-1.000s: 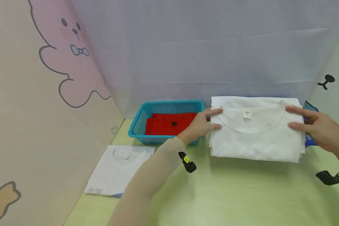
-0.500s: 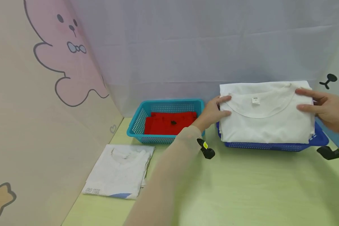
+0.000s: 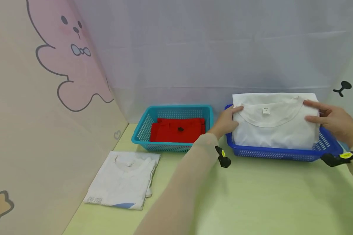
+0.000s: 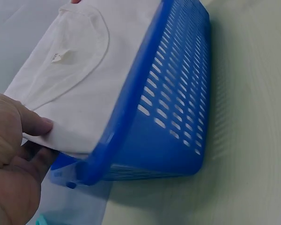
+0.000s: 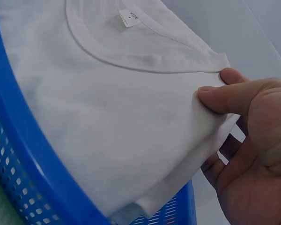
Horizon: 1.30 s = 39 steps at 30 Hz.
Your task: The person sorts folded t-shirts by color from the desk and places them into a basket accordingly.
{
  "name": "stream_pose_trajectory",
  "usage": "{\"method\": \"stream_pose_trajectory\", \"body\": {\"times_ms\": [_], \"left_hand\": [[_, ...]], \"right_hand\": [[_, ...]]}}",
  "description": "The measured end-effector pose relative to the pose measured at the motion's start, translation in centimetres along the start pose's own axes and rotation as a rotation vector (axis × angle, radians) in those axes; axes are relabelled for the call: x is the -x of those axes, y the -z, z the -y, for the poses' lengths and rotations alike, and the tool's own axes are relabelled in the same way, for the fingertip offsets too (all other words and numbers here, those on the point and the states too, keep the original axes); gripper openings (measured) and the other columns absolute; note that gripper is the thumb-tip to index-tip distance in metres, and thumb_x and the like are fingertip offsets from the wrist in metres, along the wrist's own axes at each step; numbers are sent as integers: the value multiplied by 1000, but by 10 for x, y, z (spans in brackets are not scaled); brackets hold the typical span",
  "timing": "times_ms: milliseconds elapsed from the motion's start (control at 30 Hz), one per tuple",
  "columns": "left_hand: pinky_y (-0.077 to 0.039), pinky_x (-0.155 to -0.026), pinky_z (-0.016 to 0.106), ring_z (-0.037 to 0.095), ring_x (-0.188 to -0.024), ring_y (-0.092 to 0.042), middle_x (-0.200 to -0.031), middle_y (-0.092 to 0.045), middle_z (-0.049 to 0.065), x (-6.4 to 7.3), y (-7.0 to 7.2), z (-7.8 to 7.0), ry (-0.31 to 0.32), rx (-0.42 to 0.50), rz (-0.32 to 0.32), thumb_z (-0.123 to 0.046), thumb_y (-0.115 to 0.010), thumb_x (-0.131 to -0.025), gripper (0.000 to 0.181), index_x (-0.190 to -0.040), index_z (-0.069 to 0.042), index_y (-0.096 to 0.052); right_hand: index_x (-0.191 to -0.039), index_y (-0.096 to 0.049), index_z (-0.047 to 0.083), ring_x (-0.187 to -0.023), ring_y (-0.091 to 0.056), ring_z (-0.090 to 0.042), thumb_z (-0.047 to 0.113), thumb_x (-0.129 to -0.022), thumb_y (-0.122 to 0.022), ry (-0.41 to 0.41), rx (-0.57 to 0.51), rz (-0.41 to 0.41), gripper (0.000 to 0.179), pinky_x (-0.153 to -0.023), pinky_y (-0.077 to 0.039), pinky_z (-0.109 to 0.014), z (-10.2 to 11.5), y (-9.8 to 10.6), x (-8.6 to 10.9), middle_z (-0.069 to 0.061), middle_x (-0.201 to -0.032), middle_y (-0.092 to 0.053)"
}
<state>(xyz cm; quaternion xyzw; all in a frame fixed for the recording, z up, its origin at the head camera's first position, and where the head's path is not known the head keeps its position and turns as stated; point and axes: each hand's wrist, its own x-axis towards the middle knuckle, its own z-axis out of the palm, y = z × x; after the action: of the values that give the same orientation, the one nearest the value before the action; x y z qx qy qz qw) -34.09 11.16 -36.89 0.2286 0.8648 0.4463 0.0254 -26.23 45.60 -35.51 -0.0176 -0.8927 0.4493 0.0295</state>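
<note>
A folded white T-shirt (image 3: pixel 276 133) with a small neck label lies tilted partly inside a dark blue plastic basket (image 3: pixel 282 153), its neckline edge raised at the back. My left hand (image 3: pixel 225 122) grips the shirt's left edge, the thumb on top in the left wrist view and the fingers underneath. At the opposite edge, my right hand (image 3: pixel 336 120) pinches the fabric between thumb and fingers. In the right wrist view the shirt's folded layers (image 5: pixel 178 183) hang just inside the basket's rim.
Left of the blue basket stands a turquoise basket (image 3: pixel 164 147) holding folded red clothing (image 3: pixel 176 130). Another folded white T-shirt (image 3: pixel 123 179) with grey lettering and a blue print lies on the light green table (image 3: pixel 253 195) at the left. A pale curtain (image 3: pixel 209 49) hangs behind.
Both hands have carried the white T-shirt from in front of the blue basket back and slightly right, then lowered it into the basket. The basket's front rim now shows.
</note>
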Motion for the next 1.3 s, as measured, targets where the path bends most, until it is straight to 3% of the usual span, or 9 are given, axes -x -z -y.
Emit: {"method": "stream_pose_trajectory", "body": {"times_ms": [100,200,233,433,567,667,967,1167,1300], "left_hand": [[-47,-79,19,12,-138,-32,-155,-30,-1,3,-7,6,31,-47,10,7,-60,-80,73,-140,-34,-51],[-47,-83,21,14,-139,-30,-155,-30,-1,3,-12,9,42,-85,10,7,-60,-81,73,-140,-35,-50],[-46,-84,20,15,-140,-30,-155,-30,-1,3,-12,9,38,-104,9,7,-61,-82,73,-141,-35,-49],[-46,-58,18,16,-139,-31,-155,-30,-3,-2,-13,5,31,-156,25,6,-64,-82,74,-141,-35,-48],[-51,-80,21,16,-138,-34,-154,-32,-4,-5,-13,6,17,-187,26,-5,-71,-83,69,-140,-35,-49],[-45,-97,26,15,-138,-35,-153,-33,-5,-8,-14,11,3,-187,35,-13,-76,-83,66,-139,-35,-51],[-41,-102,28,15,-138,-34,-154,-32,-5,-10,-15,17,-6,-215,61,-25,-81,-79,71,-141,-35,-48],[-33,-109,34,14,-142,-26,-157,-22,-6,-12,-17,12,-8,-392,198,-44,-78,-79,85,-149,-37,-31],[-31,-110,35,13,-143,-23,-158,-18,-6,-11,-17,7,-15,-430,251,-50,-78,-76,93,-152,-35,-26]], "right_hand": [[-154,-20,30,-140,-12,-46,51,-91,-58,-38,10,41,77,-109,-27,-51,-6,-3,-1,-10,-160,0],[-154,-20,25,-140,-3,-50,50,-90,-59,-46,-6,53,79,-107,-9,-67,-9,-6,-2,-17,-158,2],[-154,-21,24,-140,-3,-50,50,-90,-60,-47,-3,51,79,-107,-7,-67,-9,-7,-3,-19,-158,1],[-153,-23,15,-133,-17,-54,48,-91,-60,-18,87,43,79,-105,-14,-69,-4,-7,-1,-34,-152,-12],[-152,-25,14,-121,-27,-48,49,-92,-59,-5,120,27,78,-102,-23,-67,-3,-9,0,-36,-145,-25],[-152,-24,13,-120,-27,-47,48,-92,-60,-12,109,28,79,-102,-23,-67,-6,-12,0,-36,-145,-26],[-152,-21,13,-134,-14,-54,53,-85,-67,-56,75,63,91,-103,-15,-71,-16,-18,-8,-37,-150,-10],[-153,-17,13,-138,-1,-55,49,-85,-69,-91,27,113,93,-104,-9,-71,-17,-23,-13,-34,-153,3],[-153,-13,14,-137,6,-55,52,-84,-69,-114,39,126,97,-102,-5,-74,-15,-25,-12,-33,-152,9]]}}
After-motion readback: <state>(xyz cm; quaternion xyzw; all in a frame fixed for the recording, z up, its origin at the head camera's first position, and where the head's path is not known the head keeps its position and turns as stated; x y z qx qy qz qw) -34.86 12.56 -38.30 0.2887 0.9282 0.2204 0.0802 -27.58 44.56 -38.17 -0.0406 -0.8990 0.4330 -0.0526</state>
